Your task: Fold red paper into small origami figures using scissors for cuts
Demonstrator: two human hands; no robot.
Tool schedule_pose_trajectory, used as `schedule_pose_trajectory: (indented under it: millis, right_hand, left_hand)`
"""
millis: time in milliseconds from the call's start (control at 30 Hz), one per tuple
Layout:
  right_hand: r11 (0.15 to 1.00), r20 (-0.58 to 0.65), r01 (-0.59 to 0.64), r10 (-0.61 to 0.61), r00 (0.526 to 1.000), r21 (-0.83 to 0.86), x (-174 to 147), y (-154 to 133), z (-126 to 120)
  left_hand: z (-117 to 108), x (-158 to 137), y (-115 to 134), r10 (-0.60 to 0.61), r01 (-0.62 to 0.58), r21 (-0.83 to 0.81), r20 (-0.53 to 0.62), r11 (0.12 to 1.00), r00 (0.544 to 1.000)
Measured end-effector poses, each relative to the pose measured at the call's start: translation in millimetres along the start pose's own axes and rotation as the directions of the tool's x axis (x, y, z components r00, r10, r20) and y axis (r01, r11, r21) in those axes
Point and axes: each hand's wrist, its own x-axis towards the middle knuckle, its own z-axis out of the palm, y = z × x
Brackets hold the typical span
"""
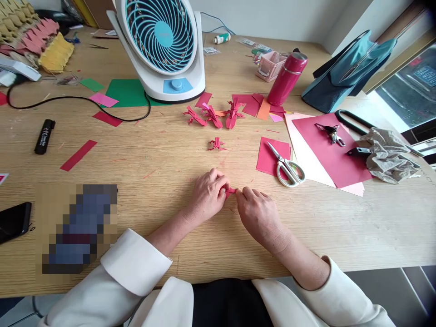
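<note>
A small folded piece of red paper (230, 191) is pinched between my two hands, just above the table. My left hand (209, 193) has its fingers curled over the paper's left end and hides part of it. The fingers of my right hand (260, 213) are closed on its right tip. Beyond them stands one small folded red paper figure (217, 144). Farther back, several more folded red paper figures (214, 116) sit in a row. Right of my hands, white-handled scissors (288, 168) lie partly on square red paper sheets (267, 156).
A white fan (173, 84) stands at the back, its black cord (78, 97) running left. A red bottle (288, 79), a teal bag (344, 75) and large red paper (330, 150) are on the right. A marker (44, 136), red strip (78, 155) and phone (15, 222) lie left.
</note>
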Motion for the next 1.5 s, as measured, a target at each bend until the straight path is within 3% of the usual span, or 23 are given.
schedule_pose_trajectory:
  millis: [233, 500, 733, 900, 1067, 1233, 1500]
  right_hand:
    - [0.996, -0.105, 0.018, -0.009, 0.994, 0.086, 3, 8, 0]
    - [0.991, -0.003, 0.134, -0.134, 0.991, 0.029, 1, 3, 3]
    - [0.995, -0.033, 0.099, -0.099, 0.995, 0.018, -2, 2, 4]
    - [0.991, -0.153, 0.07, -0.052, 0.987, 0.114, 4, 11, 1]
    - [0.976, -0.196, -0.006, 0.05, 0.979, 0.219, 9, 20, 1]
    - [0.943, -0.21, -0.042, 0.117, 0.971, 0.331, 10, 26, 5]
    - [0.881, -0.2, -0.061, 0.173, 0.964, 0.47, 15, 30, 7]
  left_hand:
    - [1, 0, -1, 0.002, -0.002, -0.002, -0.011, 1.0, 1.0]
    - [-1, 0, 0, -0.019, 0.019, -0.009, 0.002, 1.0, 1.0]
    - [1, -1, -2, -0.001, 0.0, -0.017, -0.023, 1.0, 1.0]
    - [3, -2, -8, 0.022, -0.026, -0.073, -0.063, 0.997, 0.998]
    - [1, -5, -12, 0.082, -0.086, -0.071, -0.061, 0.994, 0.995]
    - [-4, -5, -12, 0.113, -0.112, -0.041, 0.021, 0.993, 0.993]
    - [-9, -8, -8, 0.036, -0.03, -0.056, 0.108, 0.998, 0.994]
